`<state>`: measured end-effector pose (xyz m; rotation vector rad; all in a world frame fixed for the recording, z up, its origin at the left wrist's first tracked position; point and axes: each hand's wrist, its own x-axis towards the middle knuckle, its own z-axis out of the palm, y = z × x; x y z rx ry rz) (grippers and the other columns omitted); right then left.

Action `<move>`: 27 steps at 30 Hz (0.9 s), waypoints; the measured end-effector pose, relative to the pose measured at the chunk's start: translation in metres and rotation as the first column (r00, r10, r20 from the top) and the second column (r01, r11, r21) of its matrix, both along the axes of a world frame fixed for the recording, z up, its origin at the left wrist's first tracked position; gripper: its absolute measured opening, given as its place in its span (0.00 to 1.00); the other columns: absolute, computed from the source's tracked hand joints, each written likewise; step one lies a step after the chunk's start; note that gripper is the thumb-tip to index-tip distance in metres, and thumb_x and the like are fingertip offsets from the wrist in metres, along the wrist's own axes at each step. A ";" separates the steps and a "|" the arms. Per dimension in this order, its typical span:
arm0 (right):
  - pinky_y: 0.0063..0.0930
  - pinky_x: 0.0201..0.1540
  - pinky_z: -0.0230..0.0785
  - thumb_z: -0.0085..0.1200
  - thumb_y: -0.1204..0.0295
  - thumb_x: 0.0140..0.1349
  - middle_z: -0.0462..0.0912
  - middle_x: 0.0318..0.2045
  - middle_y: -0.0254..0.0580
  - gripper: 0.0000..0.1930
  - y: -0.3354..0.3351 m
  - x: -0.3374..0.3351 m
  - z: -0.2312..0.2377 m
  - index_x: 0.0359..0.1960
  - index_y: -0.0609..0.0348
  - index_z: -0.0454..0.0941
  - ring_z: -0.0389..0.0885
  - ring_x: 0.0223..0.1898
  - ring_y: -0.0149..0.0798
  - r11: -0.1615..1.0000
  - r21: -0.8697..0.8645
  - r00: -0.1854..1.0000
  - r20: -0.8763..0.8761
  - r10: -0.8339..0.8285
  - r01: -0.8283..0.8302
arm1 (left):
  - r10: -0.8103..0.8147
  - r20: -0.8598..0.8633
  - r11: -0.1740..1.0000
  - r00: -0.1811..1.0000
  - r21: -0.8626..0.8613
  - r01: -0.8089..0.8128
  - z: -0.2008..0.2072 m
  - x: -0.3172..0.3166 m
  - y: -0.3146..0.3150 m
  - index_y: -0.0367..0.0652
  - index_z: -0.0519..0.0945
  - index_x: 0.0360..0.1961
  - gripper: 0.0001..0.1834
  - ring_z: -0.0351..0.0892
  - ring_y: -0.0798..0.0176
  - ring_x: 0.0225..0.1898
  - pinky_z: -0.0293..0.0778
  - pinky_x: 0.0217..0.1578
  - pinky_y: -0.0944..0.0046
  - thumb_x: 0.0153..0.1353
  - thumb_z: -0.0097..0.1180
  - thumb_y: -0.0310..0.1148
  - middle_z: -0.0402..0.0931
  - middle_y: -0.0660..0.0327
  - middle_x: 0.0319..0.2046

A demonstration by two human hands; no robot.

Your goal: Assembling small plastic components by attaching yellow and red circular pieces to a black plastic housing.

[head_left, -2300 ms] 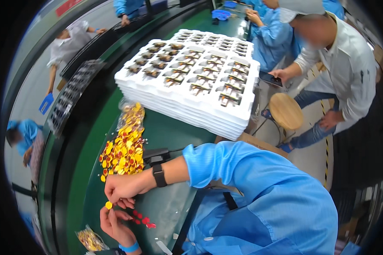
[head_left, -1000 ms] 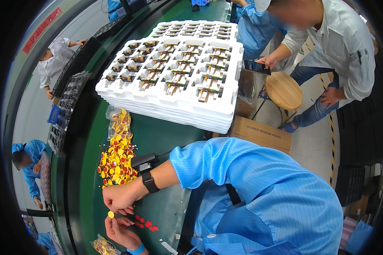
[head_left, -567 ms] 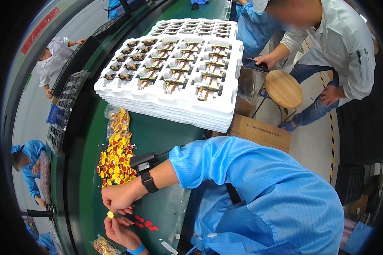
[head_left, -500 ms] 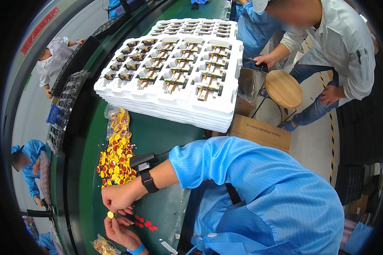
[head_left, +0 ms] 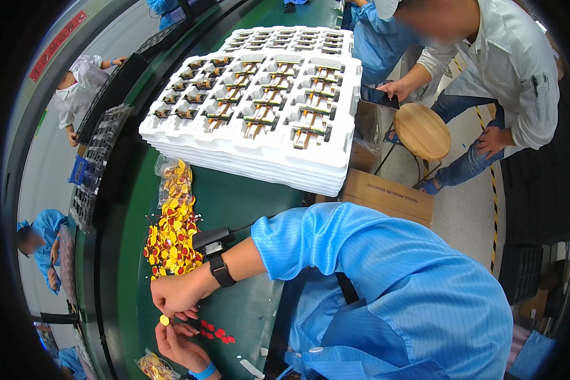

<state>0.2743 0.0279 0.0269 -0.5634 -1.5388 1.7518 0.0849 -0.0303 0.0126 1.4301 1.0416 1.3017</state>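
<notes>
My left hand (head_left: 180, 347), a blue band at its wrist, pinches a small yellow disc (head_left: 164, 320) at its fingertips. Just above, my right hand (head_left: 178, 294) has its fingers curled closed, their tips meeting the disc's upper edge. A black band (head_left: 220, 270) with a dark device circles the right wrist. Beside my fingers, several red pieces (head_left: 216, 332) lie in short rows on the green work surface (head_left: 240, 310). Beyond the right hand spreads a heap of yellow and red discs (head_left: 173, 237), spilling from a clear plastic bag (head_left: 166, 168).
A stack of white foam trays (head_left: 247, 152) carrying small electronic parts stands behind the heap. Another bag of discs (head_left: 155, 366) lies by my left wrist. To the right are a cardboard box (head_left: 389, 196), a round wooden stool (head_left: 422, 132) and a seated person (head_left: 513, 82) holding a phone.
My hands and the yellow disc stay practically where they were. Across the belt, a person in blue has moved a hand slightly.
</notes>
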 end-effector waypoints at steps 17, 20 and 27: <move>0.25 0.14 0.69 0.48 0.84 0.54 0.80 0.18 0.52 0.05 0.000 0.000 0.000 0.25 0.74 0.76 0.81 0.14 0.40 1.000 -0.003 1.000 0.010 -0.006 0.006 | -0.012 -0.007 1.000 1.000 0.004 0.012 0.002 0.001 0.000 0.34 0.74 0.45 0.11 0.68 0.71 0.19 0.66 0.23 0.71 0.72 0.45 0.31 0.68 0.62 0.17; 0.26 0.13 0.69 0.48 0.84 0.54 0.80 0.18 0.53 0.05 0.001 -0.002 -0.001 0.25 0.74 0.76 0.81 0.14 0.40 1.000 -0.012 1.000 0.003 -0.002 0.002 | -0.011 -0.017 1.000 1.000 0.009 0.011 0.002 0.001 -0.001 0.34 0.74 0.45 0.10 0.67 0.71 0.19 0.66 0.23 0.71 0.72 0.45 0.31 0.68 0.63 0.17; 0.26 0.13 0.69 0.48 0.84 0.54 0.80 0.18 0.52 0.04 0.001 -0.001 -0.001 0.25 0.74 0.75 0.81 0.14 0.40 1.000 -0.011 1.000 0.003 0.002 -0.002 | -0.013 -0.031 1.000 0.999 0.008 0.013 -0.001 -0.001 0.001 0.33 0.74 0.45 0.11 0.67 0.71 0.19 0.67 0.23 0.71 0.72 0.45 0.31 0.67 0.62 0.17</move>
